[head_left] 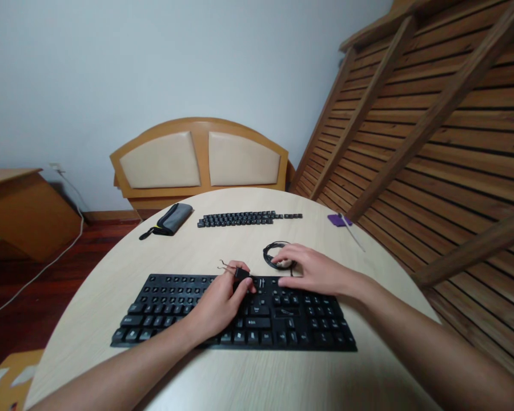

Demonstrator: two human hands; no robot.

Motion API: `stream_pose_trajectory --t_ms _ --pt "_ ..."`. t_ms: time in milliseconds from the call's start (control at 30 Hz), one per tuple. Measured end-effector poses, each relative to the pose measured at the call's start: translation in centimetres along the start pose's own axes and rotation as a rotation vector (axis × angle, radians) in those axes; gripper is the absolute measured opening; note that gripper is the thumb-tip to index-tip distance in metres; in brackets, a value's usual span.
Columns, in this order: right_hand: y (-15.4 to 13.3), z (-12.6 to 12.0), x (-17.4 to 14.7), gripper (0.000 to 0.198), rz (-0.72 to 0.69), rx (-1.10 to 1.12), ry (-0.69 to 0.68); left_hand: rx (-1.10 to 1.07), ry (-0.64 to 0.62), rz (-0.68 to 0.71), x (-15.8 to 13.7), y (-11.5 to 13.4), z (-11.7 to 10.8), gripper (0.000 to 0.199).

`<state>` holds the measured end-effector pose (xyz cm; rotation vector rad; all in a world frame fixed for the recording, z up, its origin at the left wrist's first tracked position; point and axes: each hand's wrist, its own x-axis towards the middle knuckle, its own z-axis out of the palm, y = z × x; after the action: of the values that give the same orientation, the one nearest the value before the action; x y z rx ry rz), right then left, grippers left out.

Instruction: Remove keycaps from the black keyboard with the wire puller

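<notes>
A black full-size keyboard (257,322) lies in front of me, with several keycaps gone from its upper rows and bare switch posts showing there. My left hand (223,297) is over its middle, fingers closed around a wire keycap puller (241,274). Two thin wire prongs of the puller stick out to the upper left. My right hand (310,271) rests at the keyboard's upper right edge, thumb and fingers apart, nothing visibly gripped. Its fingertips are beside a coiled black cable (270,261) behind the keyboard, partly hidden by them.
Loose black keycaps (235,218) stand in rows toward the back of the round table (188,251). A grey and black pouch (171,220) lies at back left. On the right are a purple cloth (338,220) and a thin white stick (352,233). A slatted wooden panel (432,125) leans at right.
</notes>
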<state>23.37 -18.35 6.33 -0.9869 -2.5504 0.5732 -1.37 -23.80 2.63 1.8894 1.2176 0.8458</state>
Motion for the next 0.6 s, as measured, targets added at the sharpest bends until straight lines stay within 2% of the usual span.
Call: stream_pose_trajectory --t_ms 100,200,400,600 --pt "-1.0 0.8 -2.3 0.065 -0.006 0.058 -0.114 0.004 0.000 -0.002 0.1 -0.1 0.1 0.014" --pt "-0.9 1.7 -3.3 0.077 0.027 0.079 -0.176 0.007 0.006 -0.001 0.1 -0.2 0.1 0.014" --pt "-0.7 2.7 -2.9 0.079 0.029 0.116 -0.201 0.100 0.009 0.031 -0.3 0.3 -0.3 0.018" --pt "-1.8 3.3 -1.5 0.075 -0.004 0.142 -0.201 0.218 0.032 0.083 -0.4 0.9 -1.1 0.026"
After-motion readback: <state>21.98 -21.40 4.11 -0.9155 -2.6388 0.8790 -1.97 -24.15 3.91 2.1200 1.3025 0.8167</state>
